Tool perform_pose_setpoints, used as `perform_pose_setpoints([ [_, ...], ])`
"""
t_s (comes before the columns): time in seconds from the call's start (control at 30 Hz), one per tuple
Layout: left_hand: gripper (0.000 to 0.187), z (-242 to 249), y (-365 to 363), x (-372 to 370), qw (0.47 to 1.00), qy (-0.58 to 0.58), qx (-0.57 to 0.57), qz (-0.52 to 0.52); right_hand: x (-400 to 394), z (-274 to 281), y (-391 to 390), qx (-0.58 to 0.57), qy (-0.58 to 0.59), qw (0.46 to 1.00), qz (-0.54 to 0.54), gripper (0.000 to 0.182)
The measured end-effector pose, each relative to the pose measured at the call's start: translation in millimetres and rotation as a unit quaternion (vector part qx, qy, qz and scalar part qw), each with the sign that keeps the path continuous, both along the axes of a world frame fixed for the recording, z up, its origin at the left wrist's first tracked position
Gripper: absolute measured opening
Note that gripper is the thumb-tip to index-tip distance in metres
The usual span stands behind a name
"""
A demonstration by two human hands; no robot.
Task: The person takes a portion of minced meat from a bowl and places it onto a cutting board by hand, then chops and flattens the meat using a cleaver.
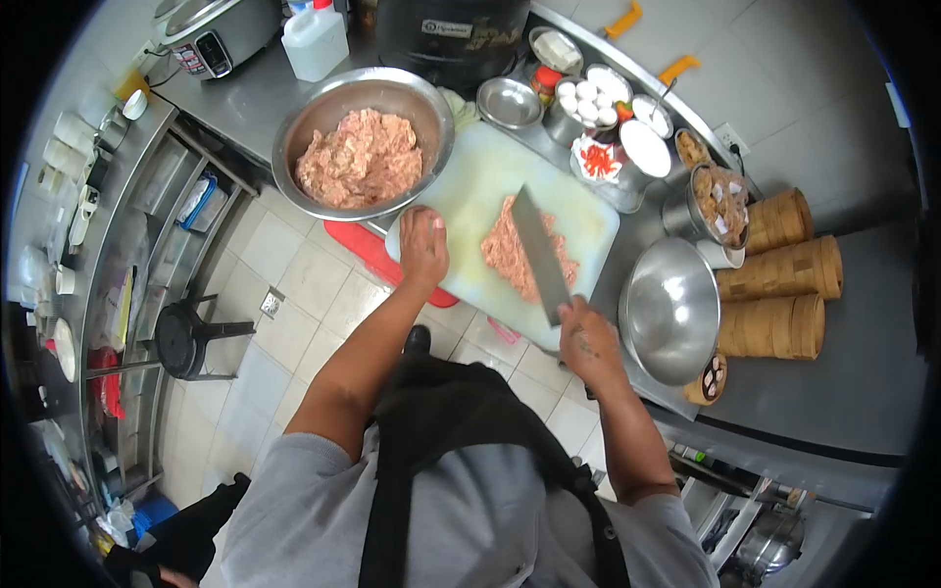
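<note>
My right hand [588, 343] is closed round the handle of a cleaver [538, 253]. Its broad blade lies across a flattened patch of minced meat [502, 250] on the pale cutting board [461, 186]. My left hand [423, 243] rests on the board's left edge, fingers laid on the surface and nothing seen in them. Just beyond that hand stands a large metal bowl [443, 116] heaped with more minced meat [361, 159]. An empty-looking steel bowl [670, 312] sits to the right of my right hand.
Behind the board are a small metal dish [510, 103], a container of white balls [586, 98] and chopped red pieces [598, 160]. Bamboo steamers [774, 328] line the right. A stool [181, 338] stands on the floor at left; another person's dark-clothed leg [201, 529] shows lower left.
</note>
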State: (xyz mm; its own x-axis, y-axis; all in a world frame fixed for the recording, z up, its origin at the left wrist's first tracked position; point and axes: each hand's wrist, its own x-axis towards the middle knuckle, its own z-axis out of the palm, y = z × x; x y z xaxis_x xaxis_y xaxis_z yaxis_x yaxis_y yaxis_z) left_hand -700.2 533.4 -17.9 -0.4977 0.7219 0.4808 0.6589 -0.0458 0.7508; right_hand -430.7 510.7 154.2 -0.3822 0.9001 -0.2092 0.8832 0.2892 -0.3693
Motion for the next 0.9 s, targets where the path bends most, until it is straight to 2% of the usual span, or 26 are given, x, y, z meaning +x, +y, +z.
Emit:
perform_pose_setpoints([
  [0.07, 0.025, 2, 5, 0, 0.999, 0.007, 0.040, 0.004, -16, 23, -10, 0.002, 0.025, 0.998, -0.061, 0.029],
  [0.17, 0.025, 3, 3, 0, 0.997, -0.006, 0.073, 0.016, -17, -13, -21, -0.026, -0.023, 0.997, -0.070, 0.029],
  [0.27, 0.024, 3, 2, 1, 0.996, -0.012, 0.081, 0.037, 11, -29, -13, -0.035, -0.052, 0.997, 0.050, 0.027],
  [0.3, 0.023, 2, 5, 0, 0.995, -0.014, 0.085, 0.042, 11, -7, -15, -0.011, -0.031, 0.998, 0.061, 0.026],
  [0.4, 0.023, 1, 3, -1, 0.996, -0.017, 0.079, 0.035, -10, 10, -32, 0.016, 0.035, 0.996, -0.076, 0.024],
  [0.5, 0.023, 1, 0, 0, 0.996, -0.018, 0.082, 0.033, -6, -24, -31, 0.001, 0.012, 1.000, -0.013, 0.024],
  [0.6, 0.023, 2, 9, -3, 0.995, -0.024, 0.095, 0.033, 14, -9, -21, -0.008, 0.003, 0.997, 0.075, 0.025],
  [0.63, 0.023, 1, 7, -3, 0.994, -0.029, 0.096, 0.036, 11, 3, -25, -0.016, -0.015, 0.999, 0.048, 0.025],
  [0.73, 0.025, 0, 3, 0, 0.994, -0.050, 0.096, 0.031, -12, 1, -39, 0.021, 0.035, 0.998, -0.052, 0.025],
  [0.77, 0.026, 0, 2, 1, 0.993, -0.058, 0.097, 0.031, -10, -19, -39, 0.017, 0.030, 0.998, -0.051, 0.025],
  [0.87, 0.026, -1, 2, -1, 0.993, -0.047, 0.102, 0.030, 25, -55, -21, -0.043, -0.020, 0.998, 0.045, 0.027],
  [0.9, 0.026, 1, 5, -2, 0.993, -0.041, 0.104, 0.032, 20, -12, -19, -0.037, -0.039, 0.996, 0.069, 0.028],
])
